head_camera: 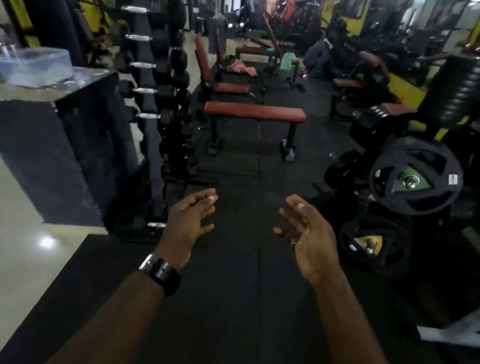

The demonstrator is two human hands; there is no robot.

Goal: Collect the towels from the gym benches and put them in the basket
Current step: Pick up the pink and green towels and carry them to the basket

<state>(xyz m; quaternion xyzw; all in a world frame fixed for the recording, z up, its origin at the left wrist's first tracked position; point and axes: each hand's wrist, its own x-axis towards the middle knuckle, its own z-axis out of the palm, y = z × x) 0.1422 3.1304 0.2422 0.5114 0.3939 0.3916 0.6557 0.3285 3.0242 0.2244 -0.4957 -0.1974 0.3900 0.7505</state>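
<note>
Reaching forward with left hand [189,224] and right hand [307,239], fingers [204,200] wide, holding nothing; pink towel [241,67] lying far ahead.

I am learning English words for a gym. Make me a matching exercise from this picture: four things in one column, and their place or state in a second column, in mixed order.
Things:
1. pink towel
2. clear tub
3. black watch
4. right hand

Place or state:
A. on the left wrist
B. open, holding nothing
C. on a far bench
D. on the black counter at the left

Pairs: 1-C, 2-D, 3-A, 4-B
</note>
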